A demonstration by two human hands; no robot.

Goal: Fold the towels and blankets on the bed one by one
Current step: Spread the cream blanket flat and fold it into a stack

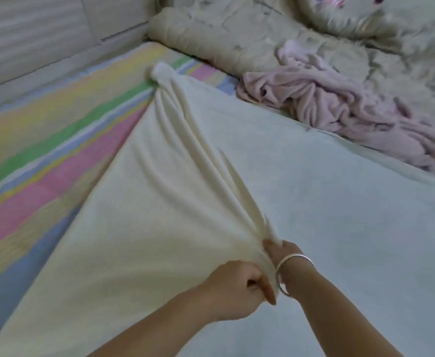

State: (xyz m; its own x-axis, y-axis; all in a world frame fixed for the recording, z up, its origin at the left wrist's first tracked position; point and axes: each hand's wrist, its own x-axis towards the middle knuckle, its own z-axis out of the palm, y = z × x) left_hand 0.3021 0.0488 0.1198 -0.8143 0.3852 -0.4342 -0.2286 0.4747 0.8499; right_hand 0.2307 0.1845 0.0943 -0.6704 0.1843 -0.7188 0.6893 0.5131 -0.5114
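The left hand (237, 284) and right hand (282, 255) are clutching a large cream fleece blanket (185, 202), fingers curling round its bunched edge — folding seemingly just beginning; a crumpled pink towel (327, 106) is waiting.

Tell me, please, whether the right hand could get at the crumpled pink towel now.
Probably not yet: the right hand grips the cream blanket, and the pink towel lies far beyond it, though nothing blocks it.
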